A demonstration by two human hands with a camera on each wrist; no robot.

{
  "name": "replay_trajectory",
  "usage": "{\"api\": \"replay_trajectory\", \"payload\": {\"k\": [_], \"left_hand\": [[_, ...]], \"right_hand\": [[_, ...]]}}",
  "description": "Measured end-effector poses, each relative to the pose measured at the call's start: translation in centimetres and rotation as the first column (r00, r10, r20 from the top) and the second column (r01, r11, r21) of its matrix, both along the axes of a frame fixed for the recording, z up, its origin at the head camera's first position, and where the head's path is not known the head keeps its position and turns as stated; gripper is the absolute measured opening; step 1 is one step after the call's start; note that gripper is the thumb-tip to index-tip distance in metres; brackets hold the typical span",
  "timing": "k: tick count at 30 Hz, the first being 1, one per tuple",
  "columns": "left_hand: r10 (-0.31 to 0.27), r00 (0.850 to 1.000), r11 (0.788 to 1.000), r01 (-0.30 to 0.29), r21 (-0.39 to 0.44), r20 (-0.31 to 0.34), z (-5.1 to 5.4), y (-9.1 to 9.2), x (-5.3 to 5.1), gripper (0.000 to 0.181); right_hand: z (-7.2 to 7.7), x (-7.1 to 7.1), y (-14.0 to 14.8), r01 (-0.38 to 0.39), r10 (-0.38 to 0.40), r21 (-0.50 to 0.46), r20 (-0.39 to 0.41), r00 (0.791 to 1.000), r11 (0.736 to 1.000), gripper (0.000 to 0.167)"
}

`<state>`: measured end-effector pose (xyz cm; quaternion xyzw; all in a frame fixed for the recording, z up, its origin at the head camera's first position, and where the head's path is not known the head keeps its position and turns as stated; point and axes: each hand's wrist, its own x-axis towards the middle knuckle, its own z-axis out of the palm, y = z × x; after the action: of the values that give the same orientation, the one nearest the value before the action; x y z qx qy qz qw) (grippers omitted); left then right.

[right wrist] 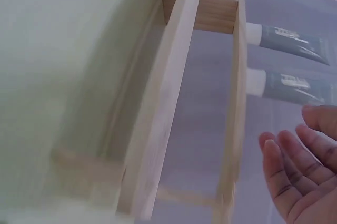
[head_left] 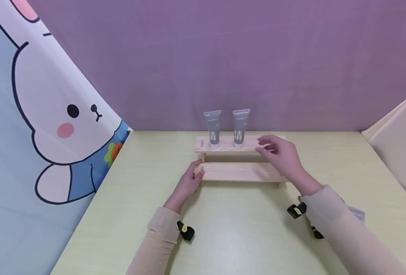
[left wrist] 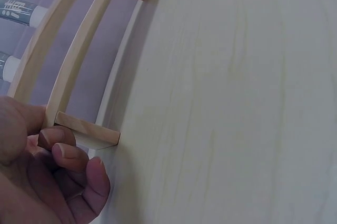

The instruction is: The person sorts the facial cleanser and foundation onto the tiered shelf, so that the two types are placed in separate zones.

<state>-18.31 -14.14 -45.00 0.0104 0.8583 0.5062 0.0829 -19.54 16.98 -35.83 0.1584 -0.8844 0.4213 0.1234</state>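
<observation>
A two-tier light wooden rack [head_left: 240, 172] stands near the back of the table. Two grey tubes with white caps stand upright, caps down, on its upper tier: a left tube [head_left: 214, 128] and a right tube [head_left: 240, 128]. My left hand [head_left: 187, 185] grips the left end of the lower tier; in the left wrist view the hand [left wrist: 47, 166] has thumb and fingers around the wood's end. My right hand [head_left: 285, 158] is over the rack's right part, right of the tubes, holding nothing, its fingers loosely bent in the right wrist view [right wrist: 300, 166].
A grey, shiny item [head_left: 357, 214] lies on the table [head_left: 237, 236] at the right, partly hidden by my right sleeve. A purple backdrop [head_left: 223, 57] rises behind the rack, and a cloth with a cartoon rabbit [head_left: 51, 95] hangs at the left.
</observation>
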Motion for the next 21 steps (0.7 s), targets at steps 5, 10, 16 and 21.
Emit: {"api": "replay_trajectory", "payload": {"k": [5,10,16,21], "left_hand": [[-0.002,1.0,1.0,0.002,0.0,0.004,0.0,-0.1,-0.1,0.049],[-0.004,1.0,1.0,0.004,-0.005,-0.001,-0.1,-0.2,-0.1,0.048],[0.004,1.0,1.0,-0.004,-0.007,0.002,-0.1,-0.2,-0.2,0.047],[0.002,1.0,1.0,-0.002,0.001,0.001,-0.2,-0.2,-0.2,0.047]], "right_hand": [[-0.1,3.5,3.7,0.03,-0.028,0.114,-0.019,0.999,0.993,0.018],[-0.4,6.4,7.6,0.082,-0.078,0.184,-0.027,0.997,0.98,0.017],[-1.5,9.6,11.6,0.119,-0.143,0.275,0.067,0.987,0.954,0.021],[-2.9,11.7,13.9,0.146,-0.209,0.359,0.145,0.967,0.922,0.024]]}}
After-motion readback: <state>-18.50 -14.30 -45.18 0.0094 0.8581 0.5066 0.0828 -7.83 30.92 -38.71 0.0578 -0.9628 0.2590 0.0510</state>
